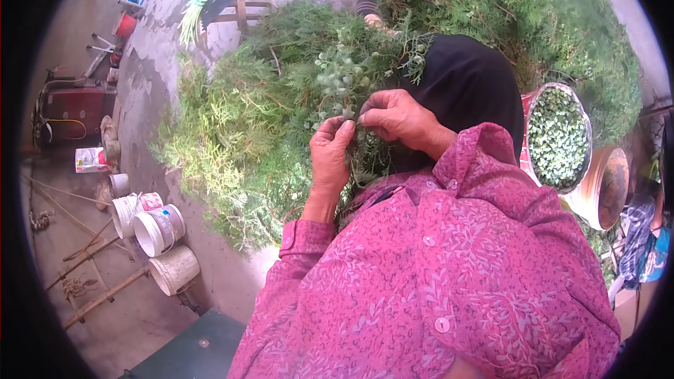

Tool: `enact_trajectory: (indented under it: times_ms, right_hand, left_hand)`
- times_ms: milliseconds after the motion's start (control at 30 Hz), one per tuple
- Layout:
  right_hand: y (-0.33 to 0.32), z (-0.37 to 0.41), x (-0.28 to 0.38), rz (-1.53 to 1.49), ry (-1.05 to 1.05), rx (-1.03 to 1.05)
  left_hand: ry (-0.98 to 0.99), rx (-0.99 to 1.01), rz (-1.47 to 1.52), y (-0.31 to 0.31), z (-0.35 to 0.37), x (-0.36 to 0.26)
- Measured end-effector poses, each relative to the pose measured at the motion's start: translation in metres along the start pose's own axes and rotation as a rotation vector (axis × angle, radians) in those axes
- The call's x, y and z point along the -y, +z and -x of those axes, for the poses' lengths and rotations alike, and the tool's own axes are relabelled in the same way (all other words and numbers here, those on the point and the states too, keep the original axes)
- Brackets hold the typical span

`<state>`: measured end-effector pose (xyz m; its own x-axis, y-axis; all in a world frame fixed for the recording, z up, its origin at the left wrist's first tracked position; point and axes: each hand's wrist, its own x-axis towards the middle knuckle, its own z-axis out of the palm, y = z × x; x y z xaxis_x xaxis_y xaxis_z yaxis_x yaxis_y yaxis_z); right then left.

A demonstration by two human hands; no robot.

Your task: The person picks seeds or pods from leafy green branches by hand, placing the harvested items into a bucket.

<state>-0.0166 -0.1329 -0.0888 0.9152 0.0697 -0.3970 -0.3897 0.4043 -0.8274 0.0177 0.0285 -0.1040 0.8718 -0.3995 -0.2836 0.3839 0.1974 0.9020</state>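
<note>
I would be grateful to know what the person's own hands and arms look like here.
The left hand and right hand are ungloved. The long pink sleeves have a paler leafy print, and the left cuff carries a small button.

open floor (147,119) left of the piled branches (232,126), foliage crowding the front, bucket of green pieces (558,137) blocking the right
</note>
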Motion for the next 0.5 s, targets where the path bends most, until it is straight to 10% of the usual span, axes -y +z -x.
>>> enact_trajectory:
  times_ms: [133, 267, 500]
  right_hand:
    - [-0.002, 0.010, 0.011, -0.539, 0.026, 0.319]
    - [-0.002, 0.009, 0.012, -0.591, 0.005, 0.149]
    - [0.003, -0.004, -0.003, 0.259, -0.236, -0.138]
  left_hand:
    - [-0.007, -0.013, -0.019, -0.005, -0.003, 0.006]
    - [-0.007, -0.021, -0.021, -0.005, -0.002, 0.006]
    - [0.031, 0.002, -0.082, 0.006, 0.004, 0.006]
